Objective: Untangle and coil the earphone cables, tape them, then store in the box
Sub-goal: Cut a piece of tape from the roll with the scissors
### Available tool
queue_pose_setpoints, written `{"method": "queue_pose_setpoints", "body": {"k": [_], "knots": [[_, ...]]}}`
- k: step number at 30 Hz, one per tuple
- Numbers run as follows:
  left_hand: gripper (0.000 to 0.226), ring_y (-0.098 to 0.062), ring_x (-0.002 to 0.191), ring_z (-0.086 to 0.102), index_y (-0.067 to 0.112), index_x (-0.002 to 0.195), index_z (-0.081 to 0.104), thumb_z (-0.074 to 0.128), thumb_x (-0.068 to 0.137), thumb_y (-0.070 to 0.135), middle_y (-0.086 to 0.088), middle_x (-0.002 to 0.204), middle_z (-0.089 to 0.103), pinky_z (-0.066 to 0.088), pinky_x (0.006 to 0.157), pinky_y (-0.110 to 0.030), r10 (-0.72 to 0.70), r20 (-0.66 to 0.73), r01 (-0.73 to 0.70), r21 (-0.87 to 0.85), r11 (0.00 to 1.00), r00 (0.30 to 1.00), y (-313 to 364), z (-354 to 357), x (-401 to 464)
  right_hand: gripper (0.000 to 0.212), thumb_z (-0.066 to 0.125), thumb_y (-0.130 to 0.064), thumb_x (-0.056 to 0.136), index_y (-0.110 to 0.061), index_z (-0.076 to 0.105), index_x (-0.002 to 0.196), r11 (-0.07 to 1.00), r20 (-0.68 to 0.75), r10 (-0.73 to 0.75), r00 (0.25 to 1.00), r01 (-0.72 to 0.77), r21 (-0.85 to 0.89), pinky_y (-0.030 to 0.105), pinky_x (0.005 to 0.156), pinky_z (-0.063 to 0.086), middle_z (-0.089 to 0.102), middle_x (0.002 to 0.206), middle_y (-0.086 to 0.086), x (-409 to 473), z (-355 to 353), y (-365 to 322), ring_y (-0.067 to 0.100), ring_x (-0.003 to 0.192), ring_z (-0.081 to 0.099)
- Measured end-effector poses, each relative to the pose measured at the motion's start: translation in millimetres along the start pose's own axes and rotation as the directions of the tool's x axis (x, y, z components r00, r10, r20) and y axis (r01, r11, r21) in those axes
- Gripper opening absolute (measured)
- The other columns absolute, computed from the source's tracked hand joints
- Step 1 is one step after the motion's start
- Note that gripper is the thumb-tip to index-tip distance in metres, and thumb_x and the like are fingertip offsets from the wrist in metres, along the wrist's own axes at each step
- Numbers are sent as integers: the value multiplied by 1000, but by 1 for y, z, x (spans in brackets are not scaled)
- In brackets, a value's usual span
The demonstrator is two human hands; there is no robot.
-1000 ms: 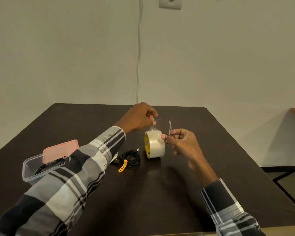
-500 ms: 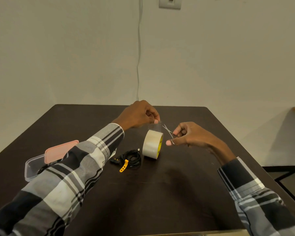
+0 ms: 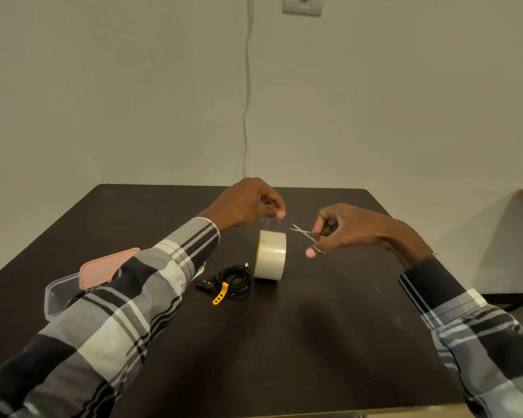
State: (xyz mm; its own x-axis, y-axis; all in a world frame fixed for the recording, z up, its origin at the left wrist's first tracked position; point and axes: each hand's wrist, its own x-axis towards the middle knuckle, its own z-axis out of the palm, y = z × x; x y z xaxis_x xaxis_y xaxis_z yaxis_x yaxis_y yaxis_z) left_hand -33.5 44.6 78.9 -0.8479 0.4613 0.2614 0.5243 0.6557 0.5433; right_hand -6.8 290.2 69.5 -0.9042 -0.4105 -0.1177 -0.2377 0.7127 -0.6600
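Left hand (image 3: 248, 203) pinches clear tape strip | right hand (image 3: 344, 227) grips thin metal scissors (image 3: 303, 232) | round tape roll (image 3: 271, 255) upright

The right hand (image 3: 341, 229) now reaches in from the right with its forearm swung outward, where a second ago it rose from below. Its small scissors (image 3: 304, 232) no longer point upward; the open blades lie nearly level, tips toward the clear strip that the left hand (image 3: 249, 203) pinches. The tape roll (image 3: 271, 254) has turned, its yellow-printed core now facing left.
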Motion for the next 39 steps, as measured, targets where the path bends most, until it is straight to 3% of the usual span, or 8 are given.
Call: {"method": "queue_pose_setpoints", "body": {"k": [7,12,17,26,35,37,39], "knots": [[13,-10,98,64,21,93,79,77,83,27,7,97,75,48,94,-37,22,4,-22,-48,999,1000,-1,0,0,47,95,-38,63,-11,69,90,1000,20,-14,1000,14,-8,28,68,49,70,74,-6,7,-4,-6,6,68,61],[9,-9,96,66,24,90,79,78,82,28,7,94,76,49,96,-38,25,7,-25,-64,998,1000,-4,1,-1,44,95,-32,63,-10,69,90,999,30,-33,999,33,1,20,64,49,71,73,-5,10,-7,-9,3,66,63],[9,-8,93,66,26,89,80,78,81,30,8,90,75,51,95,-40,30,-4,-30,-72,997,1000,-5,1,-2,43,96,-27,63,-6,70,90,999,19,-41,999,41,-19,25,65,50,71,72,-3,12,-7,-11,6,66,63],[9,2,89,65,24,90,80,78,82,28,14,89,74,50,90,-32,48,-21,-50,-97,994,999,0,0,-2,38,95,-25,64,-6,71,87,999,30,-50,998,50,-12,22,63,50,73,71,-1,16,-4,-15,6,65,65],[7,0,94,65,24,89,80,77,83,27,14,91,75,50,96,-40,43,-21,-45,-94,995,999,1,2,-3,35,94,-18,64,-2,72,85,998,16,-56,998,56,-17,35,72,49,73,79,18,16,-6,-13,16,68,64],[7,1,92,65,24,89,80,77,83,27,16,88,75,51,95,-40,44,-23,-46,-94,994,999,1,3,-3,32,94,-17,65,-3,72,84,998,24,-54,998,54,-21,36,72,49,72,72,14,16,-7,-13,16,66,63],[8,0,91,65,24,90,80,77,83,27,16,88,74,51,95,-41,42,-23,-44,-94,995,999,1,4,-3,31,94,-21,65,-7,71,81,998,32,-50,998,51,-29,27,65,46,69,62,1,16,-8,-13,9,60,60]]}}
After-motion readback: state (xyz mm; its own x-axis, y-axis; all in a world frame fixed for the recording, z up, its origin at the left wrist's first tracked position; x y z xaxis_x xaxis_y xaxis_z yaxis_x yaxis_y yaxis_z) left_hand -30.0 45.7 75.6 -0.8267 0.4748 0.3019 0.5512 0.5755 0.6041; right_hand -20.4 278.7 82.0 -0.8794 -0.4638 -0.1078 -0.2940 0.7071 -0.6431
